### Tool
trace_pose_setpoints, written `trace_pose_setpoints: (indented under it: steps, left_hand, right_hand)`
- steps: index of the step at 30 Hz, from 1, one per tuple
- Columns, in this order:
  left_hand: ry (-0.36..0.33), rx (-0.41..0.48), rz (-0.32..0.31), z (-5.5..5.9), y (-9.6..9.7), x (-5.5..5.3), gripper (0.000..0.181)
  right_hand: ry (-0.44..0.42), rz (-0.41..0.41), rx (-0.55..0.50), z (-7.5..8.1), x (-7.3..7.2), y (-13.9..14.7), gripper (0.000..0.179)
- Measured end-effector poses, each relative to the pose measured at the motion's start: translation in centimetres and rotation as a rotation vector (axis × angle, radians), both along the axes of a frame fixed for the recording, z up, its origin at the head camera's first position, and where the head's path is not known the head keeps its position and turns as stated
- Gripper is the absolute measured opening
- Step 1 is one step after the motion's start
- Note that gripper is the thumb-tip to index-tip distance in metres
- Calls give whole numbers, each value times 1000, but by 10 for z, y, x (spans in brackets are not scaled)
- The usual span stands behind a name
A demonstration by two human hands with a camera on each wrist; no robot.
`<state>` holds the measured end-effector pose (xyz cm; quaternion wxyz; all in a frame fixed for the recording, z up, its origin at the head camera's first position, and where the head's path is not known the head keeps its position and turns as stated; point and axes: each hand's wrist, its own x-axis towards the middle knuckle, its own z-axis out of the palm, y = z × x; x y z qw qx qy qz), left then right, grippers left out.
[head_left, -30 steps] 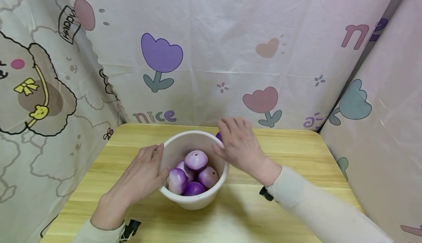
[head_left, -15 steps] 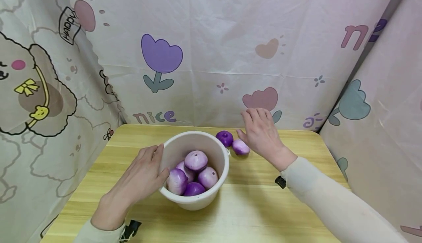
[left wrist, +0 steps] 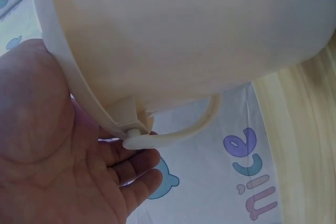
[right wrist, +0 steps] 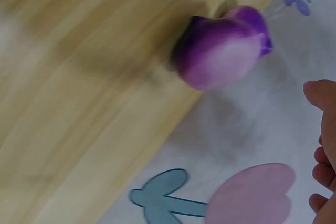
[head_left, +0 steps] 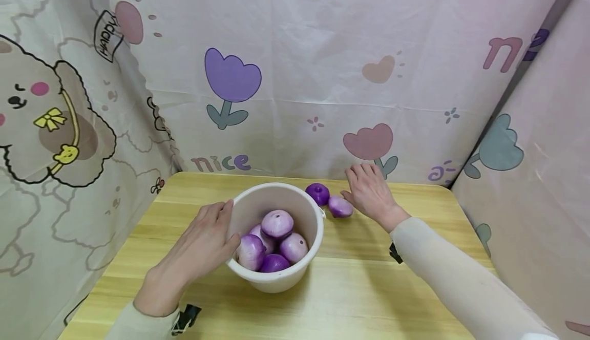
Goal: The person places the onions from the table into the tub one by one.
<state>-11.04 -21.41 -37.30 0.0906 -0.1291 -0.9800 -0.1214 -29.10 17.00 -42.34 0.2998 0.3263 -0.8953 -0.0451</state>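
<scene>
A white bucket stands on the table with several purple onions inside. My left hand holds its left rim, thumb over the edge and fingers outside. In the left wrist view these fingers lie by the pivot of the white handle. Behind the bucket's right side, a dark purple onion and a paler onion sit close together on the table. Just right of the paler one hovers my right hand, fingers relaxed and nothing in them; its thumb shows apart from the onions in the right wrist view.
The wooden table ends at the back against a printed curtain. More printed cloth hangs along the left and right sides. The back table edge runs close behind the two loose onions.
My right hand has moved right from beside the bucket's rim, uncovering the two loose onions, then dropped slightly near the paler one. The left hand has kept its place on the bucket.
</scene>
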Motion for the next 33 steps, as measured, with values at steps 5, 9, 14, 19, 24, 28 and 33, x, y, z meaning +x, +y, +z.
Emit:
trace_pose_setpoints:
  steps: [5, 9, 14, 19, 24, 28, 33]
  left_hand:
    - [-7, 11, 0, 1, 0, 0, 74]
    - [-18, 17, 6, 0, -1, -1, 75]
    - [-31, 28, 17, 0, -2, 0, 76]
    - [-34, 37, 18, 1, -2, 1, 76]
    - [-29, 41, 14, 1, -1, 1, 76]
    - [-33, 43, 19, 2, -1, 1, 76]
    - [-41, 45, 24, 0, -2, 1, 77]
  right_hand:
    - [-53, 0, 76, -13, -7, 2, 59]
    - [-87, 0, 111, -19, -10, 2, 61]
    - [-134, -9, 130, -22, -14, 0, 61]
    - [-210, -16, 128, -23, -15, -2, 66]
    - [-281, -23, 132, -24, -14, -2, 83]
    - [-308, -4, 158, -29, -9, -3, 89]
    - [-315, 29, 178, -41, -1, -2, 78]
